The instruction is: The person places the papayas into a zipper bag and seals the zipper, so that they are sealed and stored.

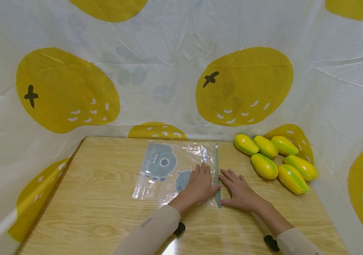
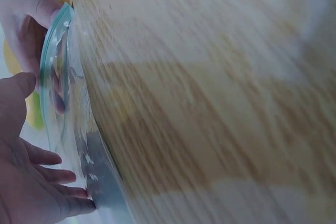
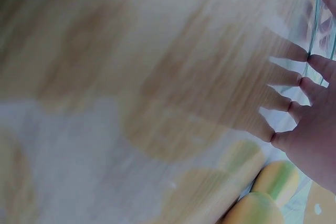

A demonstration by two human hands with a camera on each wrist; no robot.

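Observation:
A clear zip bag [image 1: 160,189] with a blue one-eyed monster print lies flat on the wooden table, its green zip edge [image 1: 217,159] facing right. My left hand [image 1: 199,185] rests on the bag near that edge, its fingers extended and thumb reaching over the zip. Just right of the zip is my right hand [image 1: 240,194], fingers spread. In the right wrist view, the fingertips of the right hand [image 3: 315,121] touch the tabletop, beside the green edge. Seen from the left wrist, the zip edge [image 2: 46,72] bows up from the table. Neither hand grips anything.
Several yellow-green fruits [image 1: 264,166], like mangoes or small papayas, lie grouped at the table's back right. White cloth [image 1: 165,78] printed with large yellow fruit shapes surrounds the wooden table [image 1: 98,191] at the back and sides.

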